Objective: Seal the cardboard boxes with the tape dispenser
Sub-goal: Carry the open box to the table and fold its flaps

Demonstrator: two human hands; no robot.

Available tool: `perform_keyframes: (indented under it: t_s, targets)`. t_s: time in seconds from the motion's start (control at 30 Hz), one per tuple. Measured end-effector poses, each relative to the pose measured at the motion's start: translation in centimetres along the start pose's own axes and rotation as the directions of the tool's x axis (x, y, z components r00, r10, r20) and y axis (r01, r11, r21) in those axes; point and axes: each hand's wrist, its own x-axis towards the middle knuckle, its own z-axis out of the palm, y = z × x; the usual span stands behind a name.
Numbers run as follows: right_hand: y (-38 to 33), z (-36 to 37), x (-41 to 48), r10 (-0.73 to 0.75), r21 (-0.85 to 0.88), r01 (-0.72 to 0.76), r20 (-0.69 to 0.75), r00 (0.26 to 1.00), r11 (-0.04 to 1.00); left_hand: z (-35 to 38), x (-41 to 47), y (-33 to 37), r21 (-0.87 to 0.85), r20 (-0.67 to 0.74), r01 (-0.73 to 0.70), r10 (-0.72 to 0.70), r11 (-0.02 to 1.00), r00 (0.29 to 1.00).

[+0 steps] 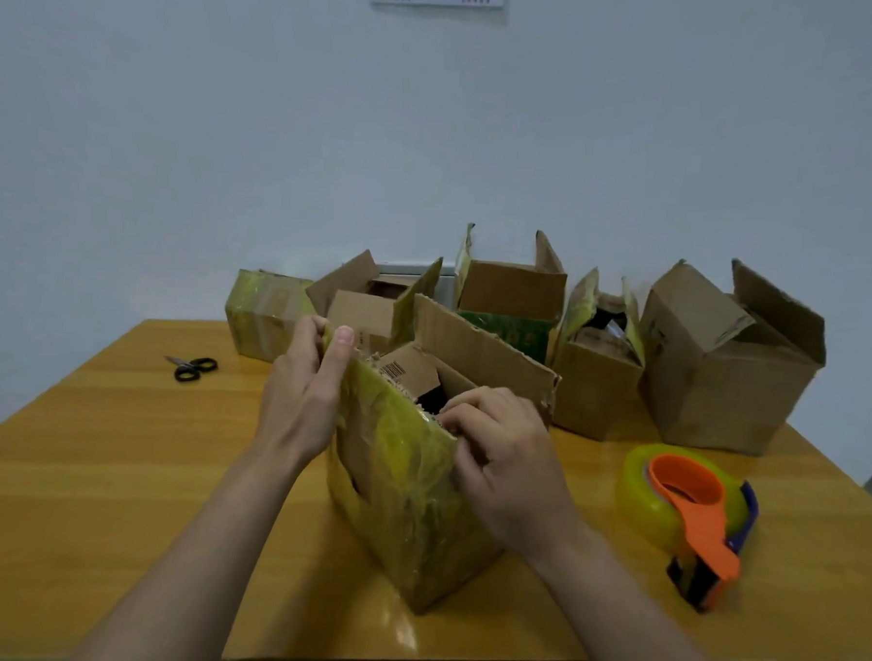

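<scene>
An open cardboard box, wrapped in old yellowish tape, stands at the middle of the table with its flaps up. My left hand pinches the top of its near-left flap between thumb and fingers. My right hand curls over the box's right rim, fingers bent onto a flap edge at the opening. The tape dispenser, orange handle with a yellow tape roll, lies on the table to the right of the box, apart from both hands.
Several more cardboard boxes stand along the back of the wooden table: a taped one at the left, open ones in the middle and a large one at the right. Black scissors lie at the left.
</scene>
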Motion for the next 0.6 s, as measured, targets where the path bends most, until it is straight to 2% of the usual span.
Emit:
perform_keyframes:
  t_s: [0.1, 0.2, 0.3, 0.37, 0.47, 0.6]
  targets:
    - [1.4, -0.4, 0.5, 0.003, 0.017, -0.004, 0.04, 0.999, 1.0, -0.6, -0.2, -0.4, 0.045, 0.053, -0.058, 0.055, 0.997, 0.997]
    - [2.6, -1.2, 0.9, 0.058, 0.084, -0.056, -0.018, 0.998, 0.995, -0.2, -0.2, -0.1, 0.195, 0.06, -0.049, 0.038, 0.98, 0.997]
    - [3.2, -1.5, 0.6, 0.132, 0.092, -0.117, -0.175, 0.976, 0.989, 0.6, 0.2, 0.2, 0.387, 0.07, 0.003, -0.033, 0.922, 0.997]
    - [3.2, -1.3, 0.3, 0.196, 0.107, -0.171, -0.321, 0.927, 0.98, 0.9, 0.6, 0.3, 0.471, 0.1, 0.048, -0.108, 0.881, 0.989]
    - [2.8, -0.5, -0.2, 0.333, 0.291, -0.238, -0.338, 0.88, 0.927, 1.1, 1.4, 0.0, 0.416, 0.217, 0.064, -0.167, 0.907, 0.962]
    - [2.4, -0.3, -0.2, 0.5, 0.568, -0.258, -0.325, 0.803, 0.782, 1.2, 3.0, -0.4, 0.309, 0.416, 0.002, -0.137, 0.951, 0.899]
